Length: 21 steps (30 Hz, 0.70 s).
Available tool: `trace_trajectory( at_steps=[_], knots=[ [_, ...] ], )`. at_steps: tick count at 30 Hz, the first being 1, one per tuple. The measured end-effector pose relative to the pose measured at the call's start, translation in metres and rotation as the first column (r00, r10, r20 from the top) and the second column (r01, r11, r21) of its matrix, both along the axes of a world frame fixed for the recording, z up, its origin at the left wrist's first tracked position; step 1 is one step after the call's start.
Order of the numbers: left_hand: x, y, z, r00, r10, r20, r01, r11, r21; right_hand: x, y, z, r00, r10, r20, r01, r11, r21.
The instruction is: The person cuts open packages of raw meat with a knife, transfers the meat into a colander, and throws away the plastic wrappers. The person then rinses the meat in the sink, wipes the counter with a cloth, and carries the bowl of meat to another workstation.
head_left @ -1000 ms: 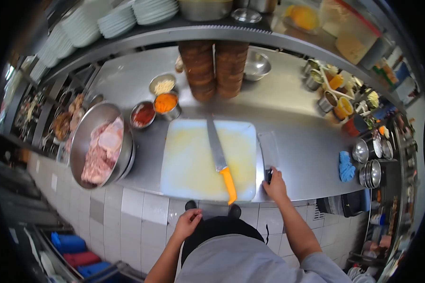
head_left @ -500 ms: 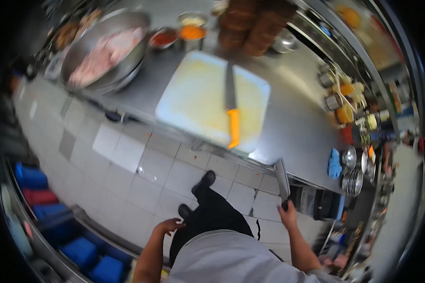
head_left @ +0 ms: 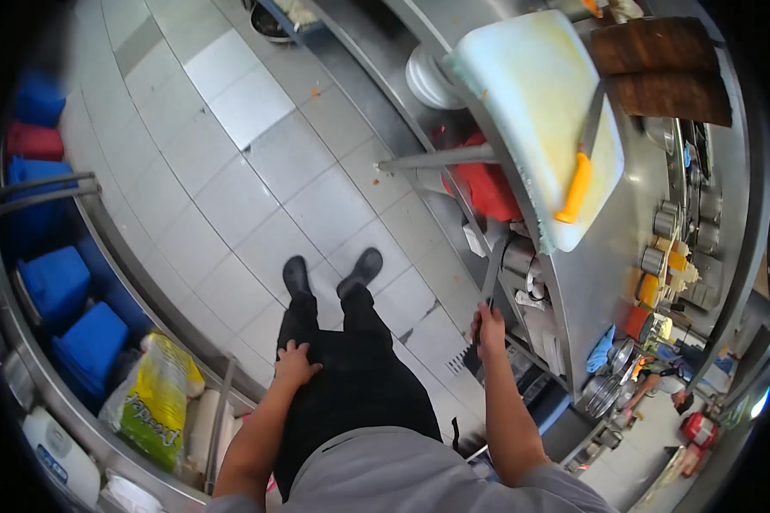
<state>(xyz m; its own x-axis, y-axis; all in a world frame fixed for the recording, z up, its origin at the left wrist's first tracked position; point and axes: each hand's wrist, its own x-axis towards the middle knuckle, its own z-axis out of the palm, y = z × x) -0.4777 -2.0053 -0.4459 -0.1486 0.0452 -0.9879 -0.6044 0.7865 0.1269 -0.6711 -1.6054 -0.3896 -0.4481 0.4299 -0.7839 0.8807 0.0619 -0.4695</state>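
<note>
My right hand point(head_left: 489, 332) is closed round the dark handle of a cleaver point(head_left: 494, 272), whose blade points up beside the counter's edge. My left hand point(head_left: 296, 364) rests on the dark cloth over my thigh, its fingers apart and holding nothing. On the counter lies a white cutting board point(head_left: 535, 94) with yellowish stains. A long knife with a yellow handle point(head_left: 577, 190) lies across the board, its blade towards the brown wooden stacks point(head_left: 654, 47).
Blue bins point(head_left: 53, 282) and a yellow plastic bag point(head_left: 154, 410) stand at the left. Under the counter are a red bag point(head_left: 488, 184) and metal pots point(head_left: 518, 261). A blue cloth point(head_left: 601, 349) lies near bowls. Another person point(head_left: 663, 385) is at the far right.
The view has turned away from the counter towards the floor and bins. My right hand has lifted the cleaver off the counter and carried it past the edge. My left hand has come onto my thigh.
</note>
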Motion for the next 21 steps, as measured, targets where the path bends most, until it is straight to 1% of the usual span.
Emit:
trace_trajectory(
  at_steps=[2, 3, 4, 5, 7, 8, 10, 11, 14, 16, 17, 19, 20, 21],
  knots=[
    [0.007, 0.010, 0.000, 0.992, 0.035, -0.120, -0.047, 0.994, -0.103, -0.024, 0.003, -0.025, 1.000, -0.007, 0.016, 0.007, 0.998, 0.056],
    [0.010, 0.015, 0.004, 0.980, 0.062, -0.187, -0.086, 0.989, -0.122, -0.032, 0.005, -0.035, 0.999, -0.022, 0.031, 0.020, 0.998, 0.063],
    [0.011, 0.020, 0.002, 0.981, 0.076, -0.179, -0.096, 0.990, -0.107, -0.039, 0.007, -0.045, 0.998, -0.037, 0.043, 0.034, 0.997, 0.071],
    [0.013, 0.025, 0.001, 0.978, 0.080, -0.193, -0.107, 0.985, -0.133, -0.044, 0.009, -0.053, 0.998, -0.026, 0.049, 0.022, 0.996, 0.086],
    [0.016, 0.035, -0.001, 0.972, 0.077, -0.222, -0.121, 0.975, -0.189, -0.047, 0.012, -0.065, 0.999, 0.052, 0.005, -0.052, 0.983, 0.174],
    [0.018, 0.038, -0.003, 0.972, 0.082, -0.220, -0.123, 0.976, -0.180, -0.045, 0.013, -0.069, 0.999, 0.054, 0.006, -0.054, 0.982, 0.183],
    [0.019, 0.046, -0.006, 0.968, 0.106, -0.229, -0.154, 0.967, -0.205, -0.046, 0.018, -0.077, 0.998, -0.038, 0.049, 0.025, 0.968, 0.248],
    [0.019, 0.049, -0.006, 0.967, 0.112, -0.230, -0.160, 0.967, -0.200, -0.045, 0.023, -0.080, 0.998, -0.033, 0.047, 0.020, 0.967, 0.253],
    [0.018, 0.054, -0.004, 0.963, 0.123, -0.239, -0.177, 0.959, -0.221, -0.043, 0.030, -0.096, 0.998, 0.015, 0.068, -0.030, 0.974, 0.225],
    [0.019, 0.054, -0.003, 0.961, 0.128, -0.244, -0.183, 0.959, -0.217, -0.047, 0.038, -0.107, 0.987, 0.115, 0.115, -0.146, 0.939, 0.312],
    [0.021, 0.054, -0.003, 0.961, 0.129, -0.244, -0.185, 0.957, -0.222, -0.050, 0.043, -0.116, 0.986, 0.118, 0.115, -0.148, 0.940, 0.308],
    [0.023, 0.055, -0.005, 0.960, 0.133, -0.245, -0.188, 0.957, -0.219, -0.065, 0.050, -0.138, 0.989, 0.150, 0.015, -0.144, 0.904, 0.404],
    [0.024, 0.055, -0.004, 0.960, 0.134, -0.247, -0.191, 0.957, -0.221, -0.078, 0.051, -0.144, 0.988, 0.152, 0.013, -0.144, 0.905, 0.401],
    [0.025, 0.054, -0.004, 0.957, 0.132, -0.257, -0.191, 0.956, -0.222, -0.096, 0.051, -0.152, 0.999, 0.051, 0.007, -0.050, 0.921, 0.386]
  ],
)
